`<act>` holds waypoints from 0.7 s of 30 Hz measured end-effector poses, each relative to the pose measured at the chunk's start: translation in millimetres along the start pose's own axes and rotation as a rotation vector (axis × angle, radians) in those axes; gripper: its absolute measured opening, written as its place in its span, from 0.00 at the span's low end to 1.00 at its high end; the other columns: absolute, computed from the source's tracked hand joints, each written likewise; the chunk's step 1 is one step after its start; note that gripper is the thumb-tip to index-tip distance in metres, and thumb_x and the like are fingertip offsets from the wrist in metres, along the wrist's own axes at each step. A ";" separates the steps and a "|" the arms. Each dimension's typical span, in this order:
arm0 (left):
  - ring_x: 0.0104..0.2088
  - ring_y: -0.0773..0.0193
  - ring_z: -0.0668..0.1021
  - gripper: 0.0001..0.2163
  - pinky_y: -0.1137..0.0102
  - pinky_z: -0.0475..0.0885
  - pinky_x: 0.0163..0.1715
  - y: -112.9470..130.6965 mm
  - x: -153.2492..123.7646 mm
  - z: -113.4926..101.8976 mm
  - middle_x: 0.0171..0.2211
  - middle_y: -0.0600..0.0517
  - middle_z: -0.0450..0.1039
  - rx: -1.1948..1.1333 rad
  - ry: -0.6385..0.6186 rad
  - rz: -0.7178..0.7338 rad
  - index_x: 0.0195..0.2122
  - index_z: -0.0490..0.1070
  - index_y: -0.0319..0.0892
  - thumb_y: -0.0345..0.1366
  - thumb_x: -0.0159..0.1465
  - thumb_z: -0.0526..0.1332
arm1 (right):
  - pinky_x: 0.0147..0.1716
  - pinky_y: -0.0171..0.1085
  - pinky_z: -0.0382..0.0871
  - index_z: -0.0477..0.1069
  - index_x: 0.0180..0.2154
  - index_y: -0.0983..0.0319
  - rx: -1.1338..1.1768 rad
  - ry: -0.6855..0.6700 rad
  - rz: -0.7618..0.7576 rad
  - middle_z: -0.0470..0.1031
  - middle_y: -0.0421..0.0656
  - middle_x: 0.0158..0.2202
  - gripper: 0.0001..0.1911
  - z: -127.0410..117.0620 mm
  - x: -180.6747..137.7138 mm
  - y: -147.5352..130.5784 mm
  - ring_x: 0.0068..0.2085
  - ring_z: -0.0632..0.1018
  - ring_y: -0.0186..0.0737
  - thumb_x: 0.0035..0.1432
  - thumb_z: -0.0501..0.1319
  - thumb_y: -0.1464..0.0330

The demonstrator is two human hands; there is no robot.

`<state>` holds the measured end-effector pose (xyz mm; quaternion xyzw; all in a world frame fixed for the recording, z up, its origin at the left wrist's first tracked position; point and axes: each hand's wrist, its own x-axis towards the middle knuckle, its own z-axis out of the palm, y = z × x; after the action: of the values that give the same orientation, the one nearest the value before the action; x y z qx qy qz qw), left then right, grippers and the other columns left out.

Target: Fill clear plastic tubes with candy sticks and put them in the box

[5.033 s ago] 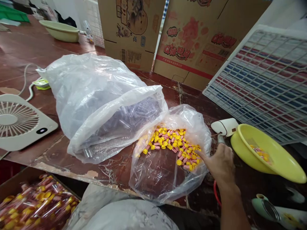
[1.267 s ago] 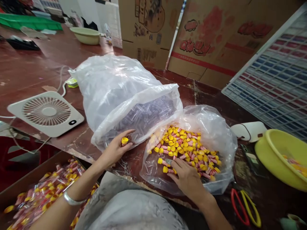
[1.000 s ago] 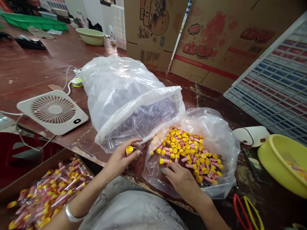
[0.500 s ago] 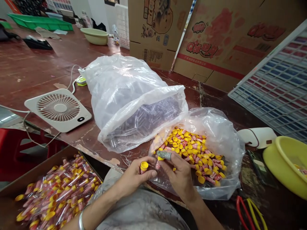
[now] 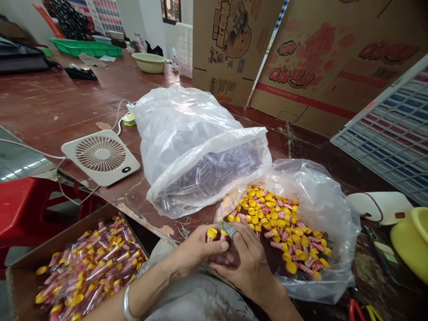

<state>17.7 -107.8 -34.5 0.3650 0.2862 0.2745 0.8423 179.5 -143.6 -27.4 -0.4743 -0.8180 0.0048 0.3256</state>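
Pinching yellow-capped tube [image 5: 211,233] upright, cap clear of grip: left hand [image 5: 194,252] closed round it at bench [image 5: 50,107] edge. Right hand [image 5: 247,265] fingers [image 5: 229,228] curled against it, own grip hidden. Beyond, bag of yellow caps [image 5: 321,200] and bag of clear tubes [image 5: 187,125] lie mouths toward person, within reach. Box of filled tubes [image 5: 20,267] low left.

Your left hand [image 5: 195,250] is hiding all but the yellow cap of the tube [image 5: 211,233] it is pinching, and your right hand [image 5: 248,264] is hiding what its fingers are touching. The yellow basin [image 5: 406,243] is running off the right edge, the carton [image 5: 50,243] of filled tubes off the bottom. The large bag [image 5: 187,129] is blurring its clear contents.
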 end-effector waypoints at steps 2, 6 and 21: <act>0.27 0.67 0.74 0.12 0.71 0.70 0.31 13.9 4.3 -10.0 0.28 0.54 0.72 0.317 0.046 0.080 0.37 0.72 0.38 0.40 0.59 0.67 | 0.57 0.57 0.71 0.62 0.57 0.63 -0.019 -0.089 -0.005 0.73 0.55 0.54 0.37 -9.4 -2.5 10.8 0.59 0.72 0.56 0.56 0.66 0.48; 0.37 0.56 0.75 0.06 0.65 0.70 0.38 57.8 16.9 -44.2 0.35 0.48 0.74 1.336 0.509 0.332 0.37 0.73 0.40 0.29 0.59 0.60 | 0.46 0.50 0.75 0.66 0.53 0.62 -0.254 0.000 0.190 0.76 0.54 0.50 0.29 -34.8 -24.4 52.6 0.52 0.78 0.54 0.65 0.55 0.46; 0.39 0.53 0.78 0.18 0.66 0.71 0.39 70.7 5.9 -90.2 0.39 0.47 0.80 1.228 0.453 0.147 0.45 0.76 0.39 0.46 0.60 0.63 | 0.35 0.39 0.70 0.68 0.38 0.58 -0.340 -0.345 0.147 0.75 0.40 0.34 0.09 -23.5 -59.2 55.7 0.37 0.77 0.44 0.58 0.65 0.74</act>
<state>-57.7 -21.4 -33.0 0.7309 0.5355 0.1880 0.3790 255.2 -166.1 -57.8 -0.5725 -0.8138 -0.0284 0.0957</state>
